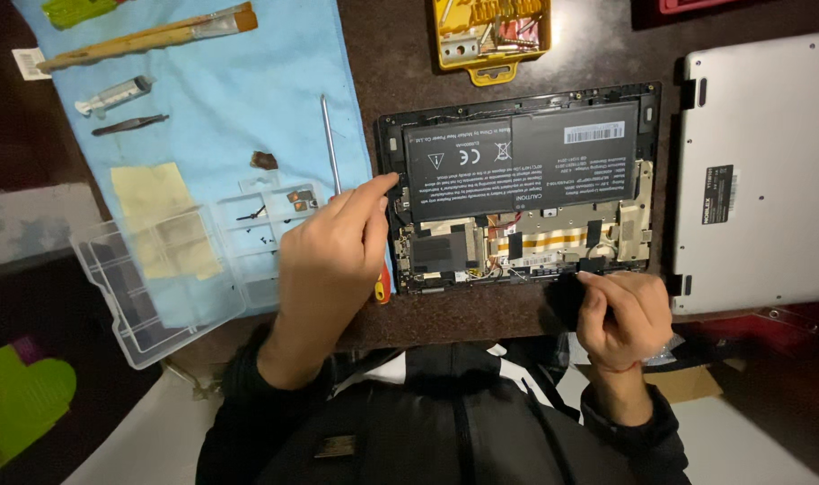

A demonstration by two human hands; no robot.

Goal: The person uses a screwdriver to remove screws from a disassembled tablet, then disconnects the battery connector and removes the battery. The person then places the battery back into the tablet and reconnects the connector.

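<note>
An opened device (647,135) lies bottom-up on the dark table, showing its black battery (517,157) and circuit boards. My left hand (333,256) reaches to its left edge, with index finger and thumb pinched on the frame beside the battery. A screwdriver (330,144) lies under that hand, and its red and yellow handle end peeks out below the palm. At the device's near edge, my right hand (625,314) grips a black tuft, which looks like a brush head (564,301).
A silver cover (760,171) lies to the right. On the blue cloth (239,81) at the left are a wooden-handled brush (149,38), a syringe (113,94), tweezers (129,124) and a clear compartment box (158,269). A yellow parts tray (492,36) sits behind the device.
</note>
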